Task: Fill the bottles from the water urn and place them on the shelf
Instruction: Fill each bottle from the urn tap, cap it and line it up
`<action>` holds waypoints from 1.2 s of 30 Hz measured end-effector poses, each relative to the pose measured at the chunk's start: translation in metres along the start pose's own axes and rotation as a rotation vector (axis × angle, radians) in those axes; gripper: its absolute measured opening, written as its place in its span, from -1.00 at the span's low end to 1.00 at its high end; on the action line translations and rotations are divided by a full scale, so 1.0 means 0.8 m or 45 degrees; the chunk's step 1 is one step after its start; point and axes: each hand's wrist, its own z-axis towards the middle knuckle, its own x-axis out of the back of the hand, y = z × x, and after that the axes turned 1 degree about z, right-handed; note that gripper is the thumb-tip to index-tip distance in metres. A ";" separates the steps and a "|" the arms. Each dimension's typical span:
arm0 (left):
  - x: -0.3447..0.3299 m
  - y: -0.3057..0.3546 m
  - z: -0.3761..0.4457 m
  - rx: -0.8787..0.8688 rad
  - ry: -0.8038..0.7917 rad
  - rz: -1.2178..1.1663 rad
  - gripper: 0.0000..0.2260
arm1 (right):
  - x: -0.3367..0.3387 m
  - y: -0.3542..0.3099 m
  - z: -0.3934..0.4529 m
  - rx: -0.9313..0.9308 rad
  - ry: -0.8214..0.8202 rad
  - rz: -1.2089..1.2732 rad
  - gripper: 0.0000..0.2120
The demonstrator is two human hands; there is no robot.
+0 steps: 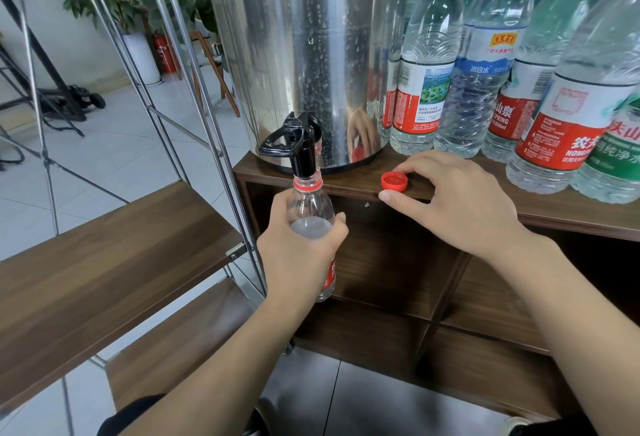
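Left hand (304,245) grips the upright bottle (311,217), mouth directly under the tap (299,145); right hand (450,200) rests relaxed, fingers touching the cap (394,181) just right of it.

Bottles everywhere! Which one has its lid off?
The bottle gripped by the left hand under the urn's black tap. Its red cap lies beside the right hand.

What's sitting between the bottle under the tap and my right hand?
In the head view, only the red cap on the cabinet top, between bottle and right hand.
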 end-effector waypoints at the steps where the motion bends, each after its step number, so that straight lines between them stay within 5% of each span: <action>1: 0.000 0.000 0.000 -0.002 0.002 0.000 -0.58 | 0.000 0.000 0.000 0.000 0.000 0.000 -0.54; 36: 0.000 0.000 0.001 -0.015 0.005 -0.003 -0.58 | 0.000 -0.001 0.000 -0.004 0.011 -0.002 -0.56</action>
